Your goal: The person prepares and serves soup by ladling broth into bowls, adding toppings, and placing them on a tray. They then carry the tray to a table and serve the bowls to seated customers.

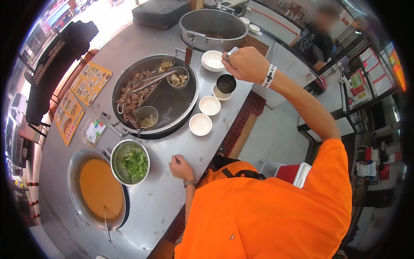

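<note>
My right hand (244,63) grips the handle of a ladle, whose dark round cup (226,84) hangs over a small white bowl (222,93). Two more white bowls stand nearer me, the closest one (200,124) beside the big round pot. A stack of white bowls (213,59) is just beyond the ladle. My left hand (180,167) rests curled on the metal counter, to the right of a steel bowl of chopped greens (135,162). The divided pot (174,103) holds chunks of meat (134,85), metal tongs (152,80) and strainer cups with pale pieces.
A pot of orange soup (101,189) with a ladle in it stands at the lower left. Beyond the divided pot is another large pot (213,26). Printed menus (91,83) lie at the left edge. A person (310,39) is at the upper right, across a partition.
</note>
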`<state>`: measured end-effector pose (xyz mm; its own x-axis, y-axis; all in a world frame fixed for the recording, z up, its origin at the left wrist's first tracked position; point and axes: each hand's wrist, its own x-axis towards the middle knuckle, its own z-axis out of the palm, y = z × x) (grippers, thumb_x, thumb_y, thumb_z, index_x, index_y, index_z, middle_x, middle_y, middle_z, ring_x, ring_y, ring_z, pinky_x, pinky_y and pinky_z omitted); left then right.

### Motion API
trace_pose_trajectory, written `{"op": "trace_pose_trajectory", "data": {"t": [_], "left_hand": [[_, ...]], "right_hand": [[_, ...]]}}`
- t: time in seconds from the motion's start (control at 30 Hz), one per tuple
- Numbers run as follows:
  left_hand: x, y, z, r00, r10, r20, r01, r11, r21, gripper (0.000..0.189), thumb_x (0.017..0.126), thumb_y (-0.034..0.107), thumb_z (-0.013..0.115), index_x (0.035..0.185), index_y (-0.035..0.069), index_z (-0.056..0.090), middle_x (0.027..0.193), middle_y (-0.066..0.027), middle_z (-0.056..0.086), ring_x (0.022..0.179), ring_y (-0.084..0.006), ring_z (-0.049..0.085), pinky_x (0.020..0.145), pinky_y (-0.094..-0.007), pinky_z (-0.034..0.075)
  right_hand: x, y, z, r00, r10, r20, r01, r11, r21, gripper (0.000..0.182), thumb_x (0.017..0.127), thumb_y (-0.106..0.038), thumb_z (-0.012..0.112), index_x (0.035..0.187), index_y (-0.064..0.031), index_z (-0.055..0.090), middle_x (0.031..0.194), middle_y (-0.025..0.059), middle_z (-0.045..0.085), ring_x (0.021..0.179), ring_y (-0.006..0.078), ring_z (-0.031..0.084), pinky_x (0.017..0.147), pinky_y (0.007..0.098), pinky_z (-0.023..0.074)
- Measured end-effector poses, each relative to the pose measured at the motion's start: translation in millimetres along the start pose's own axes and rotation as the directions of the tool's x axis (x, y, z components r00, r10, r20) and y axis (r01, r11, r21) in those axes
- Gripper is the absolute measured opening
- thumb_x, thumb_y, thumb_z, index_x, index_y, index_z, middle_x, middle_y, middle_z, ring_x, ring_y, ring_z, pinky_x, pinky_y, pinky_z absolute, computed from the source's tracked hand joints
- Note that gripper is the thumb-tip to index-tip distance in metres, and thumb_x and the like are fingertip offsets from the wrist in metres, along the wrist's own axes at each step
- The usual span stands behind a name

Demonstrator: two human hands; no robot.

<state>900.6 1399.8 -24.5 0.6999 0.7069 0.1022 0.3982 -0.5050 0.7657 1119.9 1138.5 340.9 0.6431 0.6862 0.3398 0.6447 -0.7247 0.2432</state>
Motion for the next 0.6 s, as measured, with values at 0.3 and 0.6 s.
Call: {"op": "trace_pose_trajectory", "data": {"t": [0.3,0.6], "left_hand": [[0,-6,1,1.000,-0.005,0.029,0.006,0.999,-0.041,0.020,0.098,0.025,0.063,0.087,0.013,0.075,0.076,-0.0076,0.062,0.072,-0.0296,0.061,0.064,-0.0445,0.048],[-1,-5,-3,0.999,0.005,0.032,-0.003,0.998,-0.067,0.019,0.097,0.023,0.063,0.087,0.011,0.074,0.076,-0.0086,0.060,0.072,-0.0296,0.060,0.064,-0.0443,0.048]], "right_hand": [[11,-35,9,0.968,-0.202,0.146,0.226,0.958,-0.175,0.017,0.095,-0.022,0.066,0.099,-0.0067,0.073,0.062,0.0033,0.064,0.064,0.0204,0.069,0.055,0.0369,0.0535],[24,-76,19,0.901,-0.360,0.242,0.397,0.909,-0.128,0.021,0.085,-0.018,0.071,0.102,-0.0064,0.076,0.064,0.0027,0.068,0.068,0.0205,0.072,0.056,0.0347,0.0537]]}}
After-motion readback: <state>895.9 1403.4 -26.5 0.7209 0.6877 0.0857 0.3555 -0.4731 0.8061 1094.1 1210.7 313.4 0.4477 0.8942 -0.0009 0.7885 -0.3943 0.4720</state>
